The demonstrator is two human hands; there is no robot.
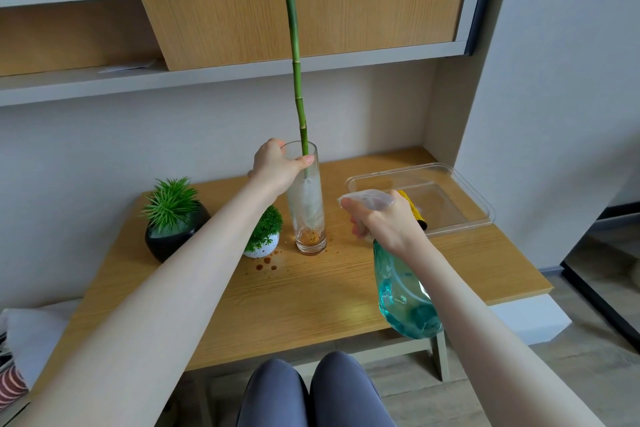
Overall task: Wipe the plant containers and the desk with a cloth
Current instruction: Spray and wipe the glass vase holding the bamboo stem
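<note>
1. My left hand [277, 166] grips the tall glass vase [306, 204] near its rim, thumb across the front and fingers curled round the far side; the vase stands upright on the desk [311, 295].
2. My right hand [388, 222] holds the spray bottle [405, 298] by its neck and trigger head, fingers wrapped round it. The white nozzle points toward the vase, just to the vase's right; the teal body hangs tilted below my wrist, above the desk.
3. A long green bamboo stalk [296, 55] rises out of the vase and runs off the top of the view. Pale roots fill the lower glass, with a brownish clump at the bottom.
4. Just left of the vase's base sits a small white pot [261, 250] with a leafy green plant, partly hidden by my left forearm.
5. Further left of the vase stands a round black pot [173, 239] with a spiky green plant.
6. On the desk in front of the vase, toward the white pot, lie small brown spots [266, 263].
7. Right of the vase, behind my right hand, rests a clear plastic tray [460, 191]. A yellow item [414, 208] lies in it; I cannot tell whether it is the cloth.
8. Behind and above the vase runs a shelf with a wooden panel [304, 17].
</note>
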